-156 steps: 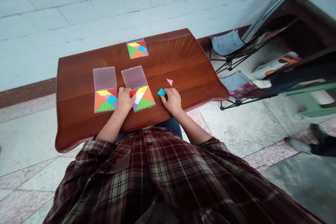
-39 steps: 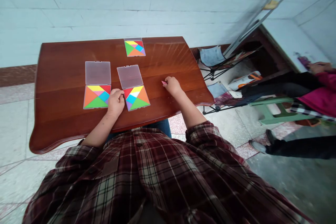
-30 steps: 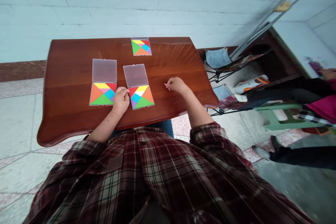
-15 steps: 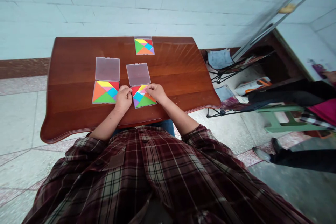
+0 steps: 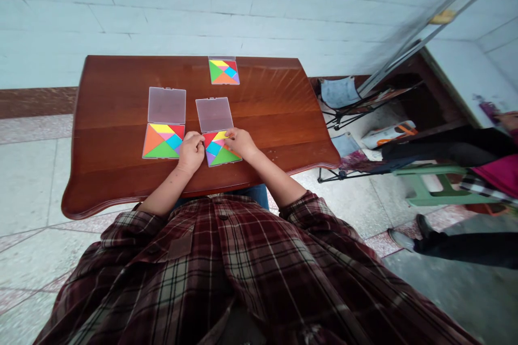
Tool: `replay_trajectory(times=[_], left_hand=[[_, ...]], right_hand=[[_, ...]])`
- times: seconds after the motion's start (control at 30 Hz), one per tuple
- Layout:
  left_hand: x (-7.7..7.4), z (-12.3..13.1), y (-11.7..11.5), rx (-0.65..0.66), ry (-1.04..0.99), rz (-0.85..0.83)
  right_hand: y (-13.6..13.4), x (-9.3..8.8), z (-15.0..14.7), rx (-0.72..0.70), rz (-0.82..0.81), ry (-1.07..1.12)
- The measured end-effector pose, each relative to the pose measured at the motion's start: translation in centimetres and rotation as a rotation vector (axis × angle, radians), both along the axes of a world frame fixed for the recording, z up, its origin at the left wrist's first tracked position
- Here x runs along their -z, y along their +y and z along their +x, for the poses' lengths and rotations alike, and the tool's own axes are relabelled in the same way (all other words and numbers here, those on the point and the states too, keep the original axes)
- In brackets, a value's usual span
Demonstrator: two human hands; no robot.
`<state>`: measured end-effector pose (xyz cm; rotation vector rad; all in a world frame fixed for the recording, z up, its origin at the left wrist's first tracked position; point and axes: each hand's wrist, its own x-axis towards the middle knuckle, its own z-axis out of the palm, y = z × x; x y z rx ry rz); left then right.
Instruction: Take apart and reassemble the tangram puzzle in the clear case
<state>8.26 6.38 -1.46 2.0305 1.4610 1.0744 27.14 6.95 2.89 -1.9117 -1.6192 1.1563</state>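
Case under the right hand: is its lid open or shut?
Open: the lid lies folded back on the table, leaving the coloured pieces uncovered below the right hand.

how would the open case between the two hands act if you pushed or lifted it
The case is probably light and stiff: its lid looks thin and lies flat. Pushed, it may slide easily on the glossy table. Tilted, it could spill, since its coloured pieces lie uncovered.
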Motion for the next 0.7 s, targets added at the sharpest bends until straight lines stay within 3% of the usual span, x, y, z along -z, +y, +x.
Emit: replay_trajectory(times=[0.33,0.53,0.7], left_hand=[[0.7,0.0,-0.1,0.09,0.093,0.076],[-0.4,0.4,-0.7,0.243,0.319,0.16],[-0.8,0.3,-0.6,0.265,0.307,0.169]], right_hand=[[-0.3,-0.1,-0.1,-0.325,0.206,-0.29],[-0.3,0.0,-0.2,-0.36,0.226,-0.348],[-0.3,-0.2,-0.4,-0.351,0.236,-0.38]])
